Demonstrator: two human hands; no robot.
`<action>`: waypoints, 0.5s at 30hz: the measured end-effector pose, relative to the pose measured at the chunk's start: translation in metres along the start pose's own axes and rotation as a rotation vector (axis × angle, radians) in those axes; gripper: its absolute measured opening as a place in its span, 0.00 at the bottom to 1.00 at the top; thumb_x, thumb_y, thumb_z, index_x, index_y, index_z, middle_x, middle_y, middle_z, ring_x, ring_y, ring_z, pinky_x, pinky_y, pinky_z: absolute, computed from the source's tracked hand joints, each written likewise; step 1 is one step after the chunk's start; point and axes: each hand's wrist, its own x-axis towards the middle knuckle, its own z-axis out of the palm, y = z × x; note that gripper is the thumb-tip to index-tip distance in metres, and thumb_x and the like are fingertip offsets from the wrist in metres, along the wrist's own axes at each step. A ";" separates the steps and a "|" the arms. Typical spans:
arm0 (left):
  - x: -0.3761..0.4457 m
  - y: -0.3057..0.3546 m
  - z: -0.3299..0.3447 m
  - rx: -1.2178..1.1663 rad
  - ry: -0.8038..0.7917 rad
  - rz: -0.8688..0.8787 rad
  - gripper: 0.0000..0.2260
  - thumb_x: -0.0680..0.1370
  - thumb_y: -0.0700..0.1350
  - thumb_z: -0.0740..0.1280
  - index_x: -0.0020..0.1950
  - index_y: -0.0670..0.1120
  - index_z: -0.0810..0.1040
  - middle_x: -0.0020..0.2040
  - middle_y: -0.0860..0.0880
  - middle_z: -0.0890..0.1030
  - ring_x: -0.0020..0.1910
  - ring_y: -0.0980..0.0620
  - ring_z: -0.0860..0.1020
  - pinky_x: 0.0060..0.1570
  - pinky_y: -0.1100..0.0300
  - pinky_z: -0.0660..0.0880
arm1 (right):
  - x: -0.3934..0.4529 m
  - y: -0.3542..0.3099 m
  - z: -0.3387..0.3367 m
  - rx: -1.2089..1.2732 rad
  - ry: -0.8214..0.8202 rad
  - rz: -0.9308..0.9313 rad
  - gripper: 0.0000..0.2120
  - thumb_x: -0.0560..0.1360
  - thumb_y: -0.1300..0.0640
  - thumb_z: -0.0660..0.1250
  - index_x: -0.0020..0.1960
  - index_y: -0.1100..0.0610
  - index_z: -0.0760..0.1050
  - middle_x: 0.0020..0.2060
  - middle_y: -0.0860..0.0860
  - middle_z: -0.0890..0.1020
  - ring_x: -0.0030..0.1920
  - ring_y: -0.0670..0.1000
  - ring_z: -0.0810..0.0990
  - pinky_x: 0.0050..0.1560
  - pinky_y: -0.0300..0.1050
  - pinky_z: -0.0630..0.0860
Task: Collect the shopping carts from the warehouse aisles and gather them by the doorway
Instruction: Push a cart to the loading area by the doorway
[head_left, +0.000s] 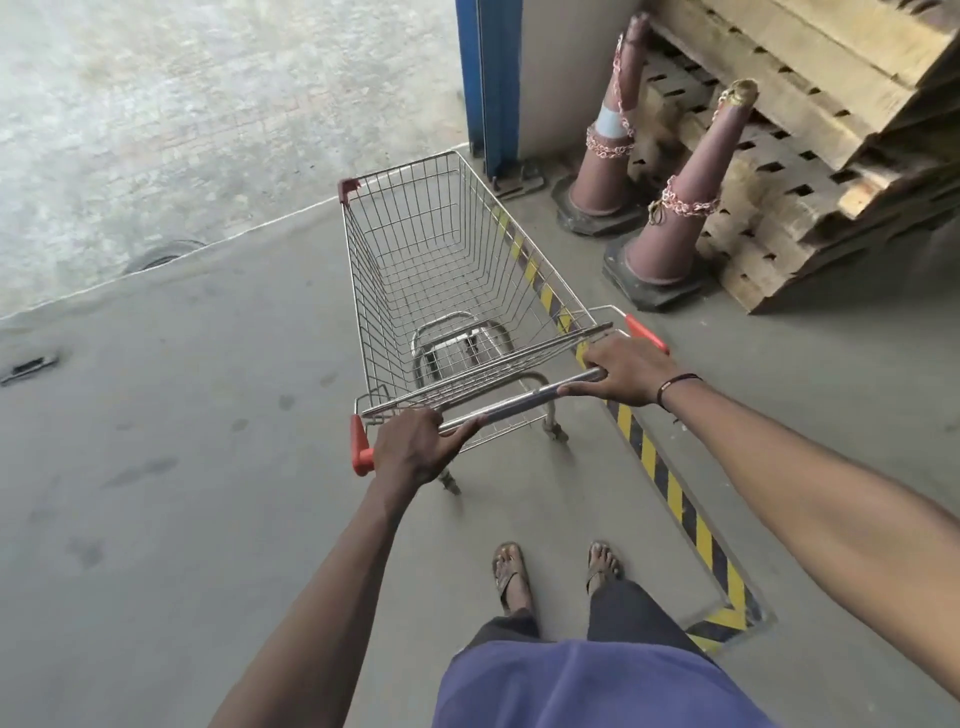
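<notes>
Left hand, right hand both clench cart handle; basket seemingly empty

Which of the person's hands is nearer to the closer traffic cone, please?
Right. The right hand grips the cart handle just below-left of the cone; the left hand grips its far end.

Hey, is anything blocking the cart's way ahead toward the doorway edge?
Nothing visible stands straight ahead: the floor in front of the shopping cart is bare up to the threshold. Two traffic cones and stacked pallets stand off to its right, beside the blue post, apart from the cart. Both hands grip the handle.
</notes>
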 end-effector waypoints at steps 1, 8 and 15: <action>-0.003 -0.003 0.001 -0.034 0.009 -0.021 0.38 0.74 0.82 0.50 0.33 0.47 0.70 0.29 0.49 0.74 0.31 0.46 0.75 0.32 0.54 0.65 | 0.000 -0.003 0.004 0.024 0.066 -0.026 0.42 0.72 0.13 0.49 0.38 0.52 0.74 0.37 0.47 0.78 0.40 0.50 0.76 0.48 0.49 0.72; -0.012 -0.018 0.008 -0.270 0.174 0.015 0.28 0.75 0.72 0.63 0.53 0.47 0.74 0.49 0.48 0.75 0.45 0.45 0.75 0.44 0.50 0.72 | -0.037 -0.015 0.016 0.171 0.221 -0.079 0.28 0.82 0.40 0.70 0.76 0.55 0.73 0.75 0.54 0.76 0.77 0.56 0.71 0.77 0.54 0.69; -0.030 0.083 0.005 -0.440 0.241 0.292 0.13 0.74 0.50 0.68 0.54 0.44 0.76 0.51 0.47 0.74 0.49 0.48 0.73 0.53 0.46 0.72 | -0.163 0.002 0.014 0.435 0.348 0.235 0.25 0.83 0.46 0.70 0.77 0.53 0.72 0.75 0.52 0.76 0.74 0.54 0.73 0.74 0.51 0.72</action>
